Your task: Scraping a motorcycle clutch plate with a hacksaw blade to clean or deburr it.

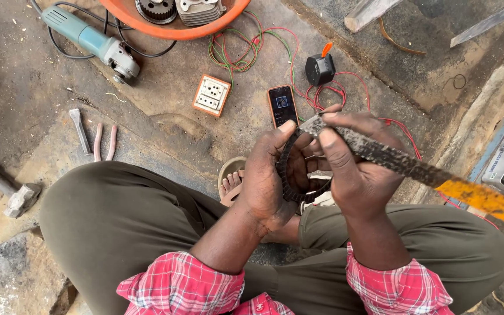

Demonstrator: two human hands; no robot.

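My left hand (265, 175) is closed around a black toothed belt (287, 175) that curves in a loop between both hands. My right hand (354, 157) grips a long flat metal file (392, 158) with a dark rough blade and a yellow-orange handle end (488, 201) that sticks out to the right. The file's tip rests against the belt near the top of the loop. Both hands sit above my knees, which are in olive trousers, with red checked sleeves at the wrists.
On the concrete floor lie a phone (282, 105), a white and orange socket box (211, 95), tangled red and green wires (246, 49), a black plug device (320, 69), an angle grinder (91, 42), pliers (104, 142), a hammer (13, 195) and an orange basin (176, 28) with metal parts.
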